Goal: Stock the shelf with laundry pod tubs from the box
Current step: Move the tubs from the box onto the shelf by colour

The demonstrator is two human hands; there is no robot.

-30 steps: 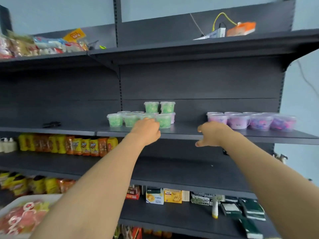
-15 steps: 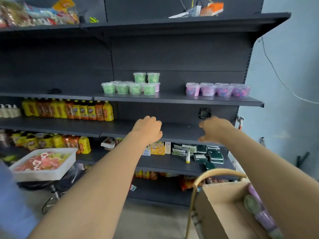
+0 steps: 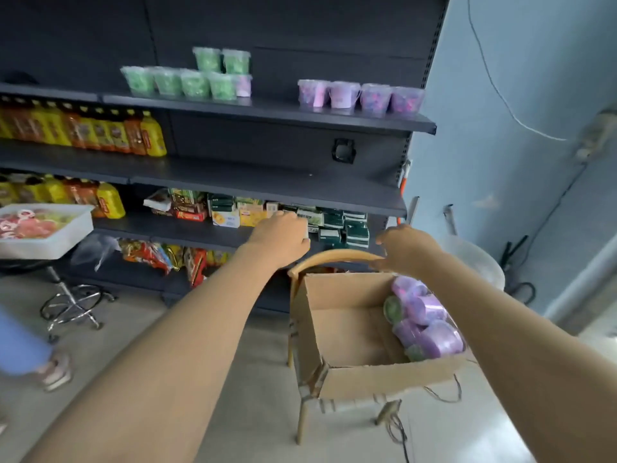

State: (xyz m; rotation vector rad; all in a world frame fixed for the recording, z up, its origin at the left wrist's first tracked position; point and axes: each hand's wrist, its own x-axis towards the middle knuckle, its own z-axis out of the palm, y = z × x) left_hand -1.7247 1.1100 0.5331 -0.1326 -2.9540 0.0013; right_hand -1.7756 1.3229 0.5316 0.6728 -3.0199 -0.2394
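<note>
An open cardboard box [image 3: 337, 339] stands on a chair at the lower right, with several purple tubs [image 3: 430, 332] and a green one [image 3: 391, 309] lying in its right side. On the dark shelf [image 3: 267, 113] a group of green tubs [image 3: 187, 82] stands at the left, two stacked on top, and a row of purple tubs [image 3: 360, 95] at the right. My left hand [image 3: 283, 237] hovers above the box's far left corner, fingers loosely curled, holding nothing. My right hand [image 3: 405, 247] hangs over the chair back, also empty.
The chair's curved wooden back [image 3: 330, 257] rises behind the box. Lower shelves hold yellow and orange bottles [image 3: 100, 132] and small boxes [image 3: 300, 218]. A white tray [image 3: 50, 232] sits on a stool at the left. Another person's leg and shoe [image 3: 40, 362] are at the left edge.
Both my hands have come down from the tub shelf and now hang empty just above the box. My view has tilted down and right, bringing the box and chair into sight.
</note>
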